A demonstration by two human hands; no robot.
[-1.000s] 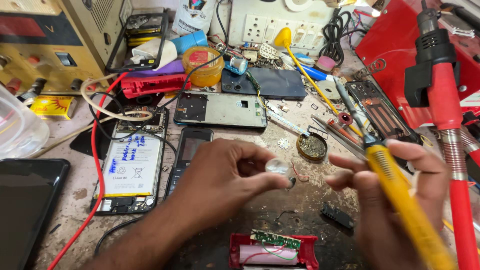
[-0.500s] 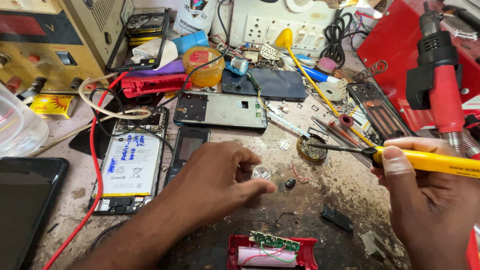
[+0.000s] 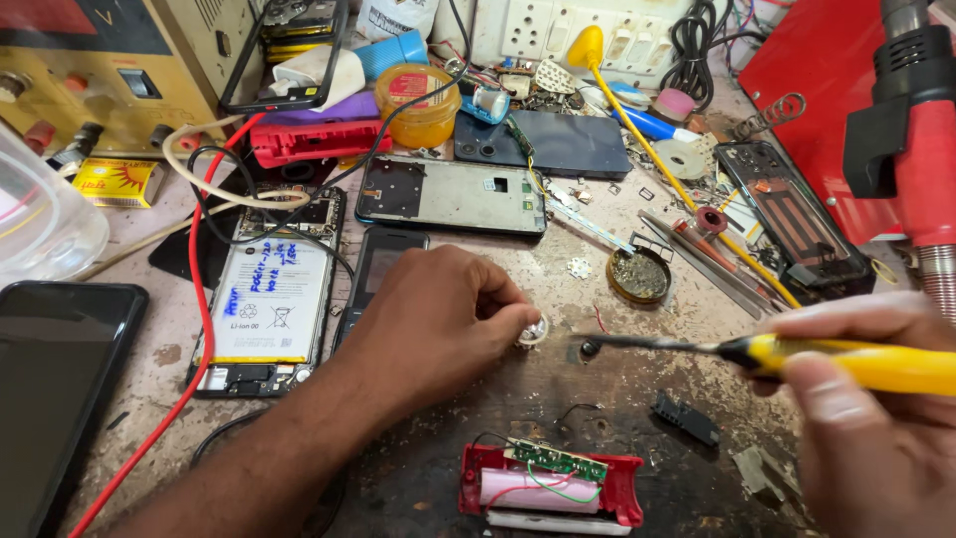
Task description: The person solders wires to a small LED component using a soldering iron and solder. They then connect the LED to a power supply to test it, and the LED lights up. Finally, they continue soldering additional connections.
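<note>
On a cluttered repair bench (image 3: 637,468), at nine o'clock of centre, lies an opened phone with its white battery (image 3: 267,299) showing. At centre, the left hand (image 3: 438,324) pinches a small round silvery part (image 3: 535,331) between closed fingertips, against the benchtop. At four o'clock, the right hand (image 3: 876,428) grips a yellow-handled soldering iron (image 3: 797,354), its dark tip pointing toward nine o'clock, just beside the part.

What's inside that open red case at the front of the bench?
The open red case holds a pink cylindrical battery cell, a small green circuit board along its back edge, and thin wires. Anything beneath the cell and board is covered.
</note>
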